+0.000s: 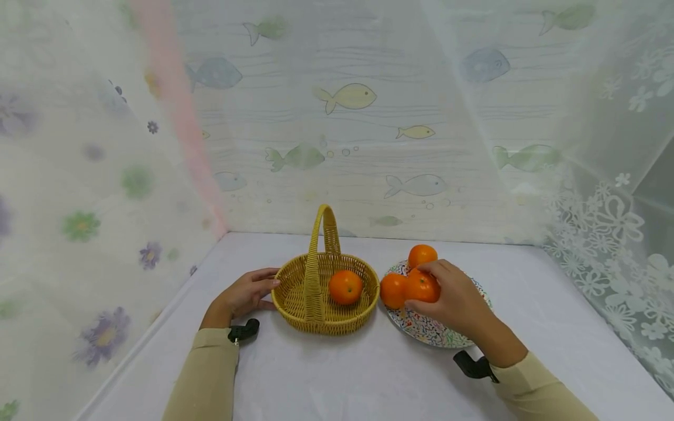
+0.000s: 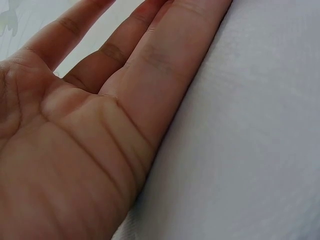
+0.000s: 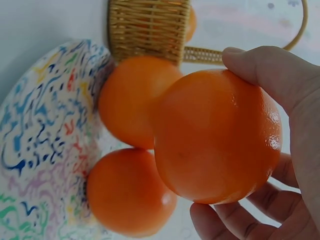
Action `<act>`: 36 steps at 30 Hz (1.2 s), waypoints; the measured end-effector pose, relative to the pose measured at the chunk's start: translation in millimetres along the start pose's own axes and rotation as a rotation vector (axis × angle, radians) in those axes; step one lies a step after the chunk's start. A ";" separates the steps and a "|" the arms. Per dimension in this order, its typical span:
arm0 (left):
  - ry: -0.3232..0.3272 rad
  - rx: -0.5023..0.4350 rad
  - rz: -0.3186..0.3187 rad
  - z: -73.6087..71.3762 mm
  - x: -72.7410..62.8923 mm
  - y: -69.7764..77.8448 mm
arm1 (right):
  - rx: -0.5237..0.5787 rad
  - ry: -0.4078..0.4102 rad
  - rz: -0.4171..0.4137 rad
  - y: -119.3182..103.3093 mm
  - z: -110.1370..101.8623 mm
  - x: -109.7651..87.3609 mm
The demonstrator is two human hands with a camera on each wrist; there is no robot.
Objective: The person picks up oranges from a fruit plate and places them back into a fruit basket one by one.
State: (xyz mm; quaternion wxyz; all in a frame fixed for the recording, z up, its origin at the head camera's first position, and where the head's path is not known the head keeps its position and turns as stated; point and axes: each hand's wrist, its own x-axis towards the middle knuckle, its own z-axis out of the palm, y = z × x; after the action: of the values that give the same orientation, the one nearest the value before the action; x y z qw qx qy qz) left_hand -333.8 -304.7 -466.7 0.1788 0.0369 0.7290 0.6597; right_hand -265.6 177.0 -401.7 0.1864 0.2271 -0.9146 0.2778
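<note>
My right hand (image 1: 463, 301) grips an orange (image 1: 423, 285) above the patterned plate (image 1: 439, 336), thumb on one side and fingers round the other. The right wrist view shows this orange large between thumb and fingers. Two more oranges rest on the plate: one (image 1: 393, 290) beside the basket, another (image 1: 422, 255) at the back. A yellow wicker basket (image 1: 295, 320) with a tall handle stands left of the plate, with a single orange (image 1: 345, 287) inside. At the basket's left side, my left hand (image 1: 247, 297) touches the rim with fairly straight fingers.
A white cloth covers the table (image 1: 337, 380). Behind it hangs a curtain (image 1: 347, 146) printed with fish, and a flowered curtain (image 1: 105, 234) closes off the left. White lace-like flowers (image 1: 605, 228) decorate the sheer fabric at right.
</note>
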 end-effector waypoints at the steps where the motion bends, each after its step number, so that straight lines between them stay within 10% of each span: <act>1: -0.006 0.006 0.006 0.1 -0.5 0.3 | 0.003 0.000 -0.003 -1.3 -0.1 1.1; 36: 0.005 -0.011 0.010 -0.4 2.6 -2.6 | 0.035 -0.059 -0.066 -47.2 27.0 30.8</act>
State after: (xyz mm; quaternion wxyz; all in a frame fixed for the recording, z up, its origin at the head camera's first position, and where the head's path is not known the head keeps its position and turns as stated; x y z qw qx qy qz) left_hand -335.9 -304.6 -469.8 0.1739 0.0380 0.7255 0.6648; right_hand -272.4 116.4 -388.2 0.1644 0.2682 -0.9068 0.2806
